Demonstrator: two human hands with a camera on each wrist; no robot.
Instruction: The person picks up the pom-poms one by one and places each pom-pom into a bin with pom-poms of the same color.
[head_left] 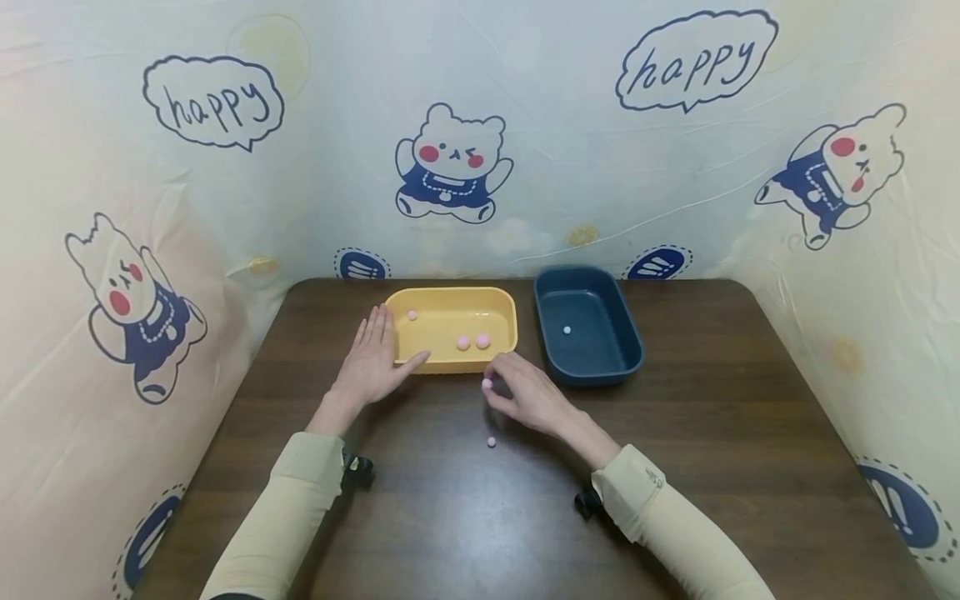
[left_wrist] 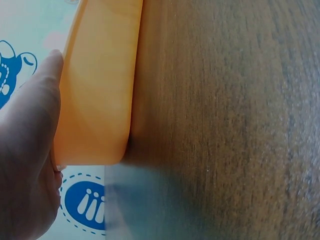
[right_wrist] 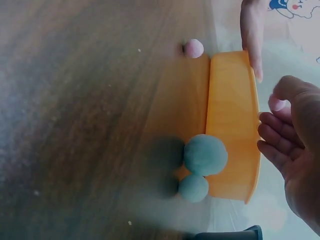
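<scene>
My right hand (head_left: 534, 402) pinches a small pink ball (head_left: 487, 384) between thumb and forefinger, just in front of a yellow tray (head_left: 427, 367). My left hand (head_left: 371, 358) rests against the tray's left end, fingers straight and thumb along the front rim. Inside the tray are two larger pink balls (head_left: 483, 341) and one smaller pink ball (head_left: 412, 316). Another pink ball (head_left: 491, 442) lies on the table nearer me. Beneath my right hand, the right wrist view shows a large green-grey ball (right_wrist: 205, 154) and a smaller one (right_wrist: 193, 187), both hidden in the head view.
A dark blue tray (head_left: 588, 377) stands right of the yellow one, with a small pale ball (head_left: 567, 330) inside. Both trays are near the back edge of the brown wooden table (head_left: 435, 500). A printed curtain (head_left: 562, 167) hangs behind and at the sides.
</scene>
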